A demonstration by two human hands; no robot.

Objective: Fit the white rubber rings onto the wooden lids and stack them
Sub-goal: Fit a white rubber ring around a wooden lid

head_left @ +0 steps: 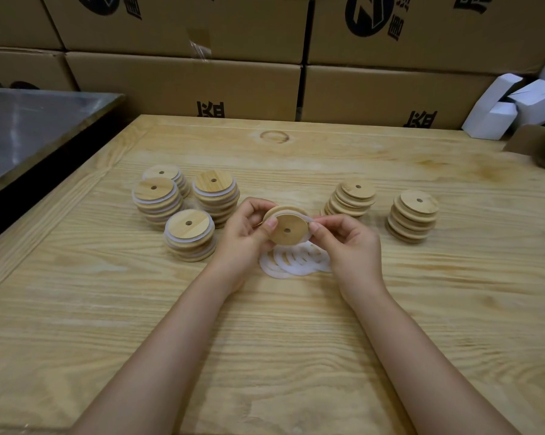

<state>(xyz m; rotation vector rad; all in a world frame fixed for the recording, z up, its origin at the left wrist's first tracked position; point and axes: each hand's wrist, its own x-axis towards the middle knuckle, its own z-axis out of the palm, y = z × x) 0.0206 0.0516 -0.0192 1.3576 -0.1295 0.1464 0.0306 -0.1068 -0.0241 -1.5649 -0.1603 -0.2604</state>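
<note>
Wooden, round and pierced by a small centre hole, the lid (287, 229) sits tilted between your two hands above the tabletop (296, 340), its flat face turned toward you. Your left hand (249, 229) grips it from the left, the fingers (269, 223) curled around the rim with the thumb pressed on the face. Your right hand (348, 243) pinches a white rubber ring (299, 215) against the lid's upper right edge, fingers (315, 228) pressed together on the thin band. The ring runs along the top of the rim; you cannot tell whether it is seated all the way around.

Just below your fingers, flat on the tabletop, lies a loose pile of white rings (296, 262), overlapping one another and partly hidden by your right hand.

To the left of your left fingers stand four stacks of ringed lids (189, 227), each lid showing a white band at its edge; the nearest stack is just beside your left wrist. To the right of your right fingers stand two stacks of bare lids (414, 215), with no white showing, well apart from the ringed ones.

Beyond your fingers, at the far edge of the tabletop, rise brown cardboard cartons (202, 83) with black print. Small white boxes (513, 105) lie heaped to the far right, and a metal surface (29, 127) lies at the far left.
</note>
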